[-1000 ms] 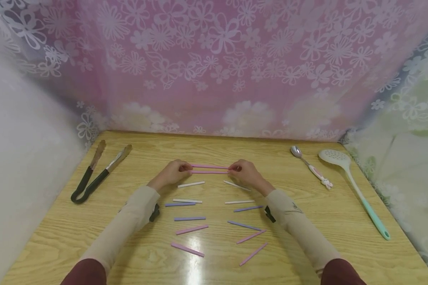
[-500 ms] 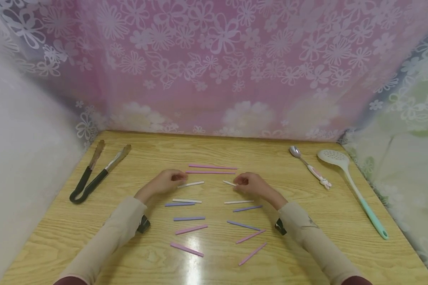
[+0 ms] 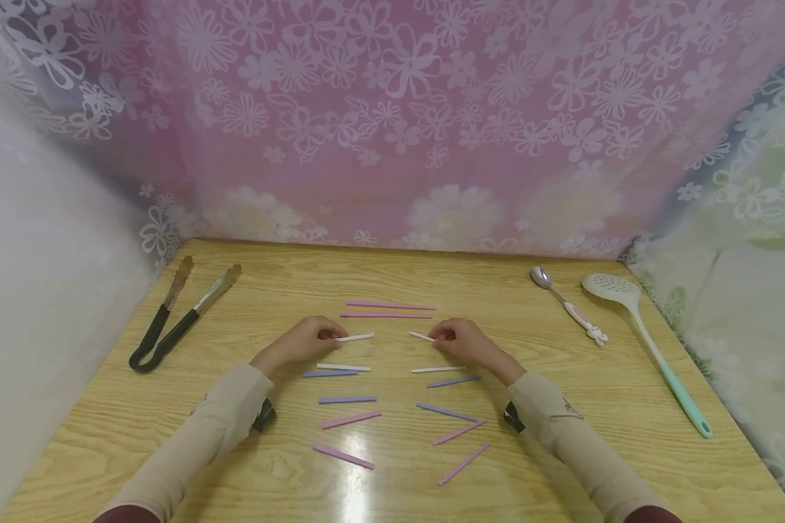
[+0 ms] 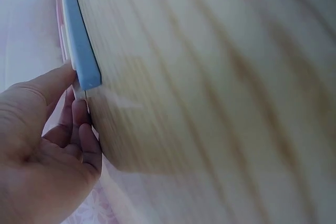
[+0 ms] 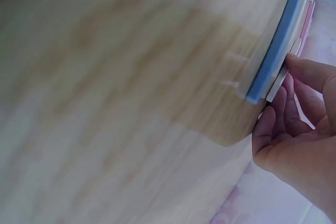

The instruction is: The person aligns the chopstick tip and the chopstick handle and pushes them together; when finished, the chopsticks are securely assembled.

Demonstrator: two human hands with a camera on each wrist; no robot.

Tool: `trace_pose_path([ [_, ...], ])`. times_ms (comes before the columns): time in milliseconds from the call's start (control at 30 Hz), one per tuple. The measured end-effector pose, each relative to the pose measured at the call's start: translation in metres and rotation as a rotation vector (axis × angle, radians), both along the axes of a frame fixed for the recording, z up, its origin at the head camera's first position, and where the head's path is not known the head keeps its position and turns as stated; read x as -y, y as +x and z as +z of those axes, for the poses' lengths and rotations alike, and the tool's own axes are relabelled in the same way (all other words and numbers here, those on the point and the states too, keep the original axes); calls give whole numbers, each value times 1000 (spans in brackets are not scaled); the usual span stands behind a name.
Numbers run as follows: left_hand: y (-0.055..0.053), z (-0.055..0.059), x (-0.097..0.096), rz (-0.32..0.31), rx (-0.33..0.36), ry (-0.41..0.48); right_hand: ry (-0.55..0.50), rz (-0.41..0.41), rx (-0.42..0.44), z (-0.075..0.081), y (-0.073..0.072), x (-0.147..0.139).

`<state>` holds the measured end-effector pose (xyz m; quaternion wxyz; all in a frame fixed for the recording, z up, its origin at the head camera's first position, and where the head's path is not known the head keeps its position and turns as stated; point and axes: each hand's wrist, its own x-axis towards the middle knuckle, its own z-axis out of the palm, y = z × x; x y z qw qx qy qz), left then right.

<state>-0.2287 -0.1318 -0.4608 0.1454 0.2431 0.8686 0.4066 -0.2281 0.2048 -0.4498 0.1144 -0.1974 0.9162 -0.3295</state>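
Note:
In the head view my left hand [image 3: 307,338] pinches the outer end of a thin white stick [image 3: 360,336], which points inward. Opposite it, my right hand [image 3: 469,343] pinches the outer end of another white stick [image 3: 421,335]. Just beyond both hands lie two long, roughly parallel pink stick lines, a far one [image 3: 390,305] and a near one [image 3: 386,315]. Nearer me are more white sticks, left [image 3: 343,367] and right [image 3: 438,370]. In the left wrist view a blue stick [image 4: 81,40] lies beside the left fingers; the right wrist view has a blue stick [image 5: 275,45] too.
Two loose columns hold further blue sticks [image 3: 347,399] and pink sticks [image 3: 343,456]. Black-handled tongs [image 3: 153,341] lie at left. At right are a rabbit-handled spoon [image 3: 578,316] and a green-handled skimmer [image 3: 654,349]. A floral curtain [image 3: 392,145] hangs behind the wooden table [image 3: 268,465].
Both hands have let go of the pink sticks, which stay at the back. They moved a little toward me and outward, and now pinch the two white sticks.

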Motion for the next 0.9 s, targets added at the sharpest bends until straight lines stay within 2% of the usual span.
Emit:
trace_pose_path([
  [267,1,3,0,-17,-11,10,-19,-4,-8,2,2,1],
  [567,5,8,-11,-9,-15,66,-177,37,-120,16,9,18],
  [900,1,11,-19,-19,-58,100,-225,49,-111,19,15,28],
])
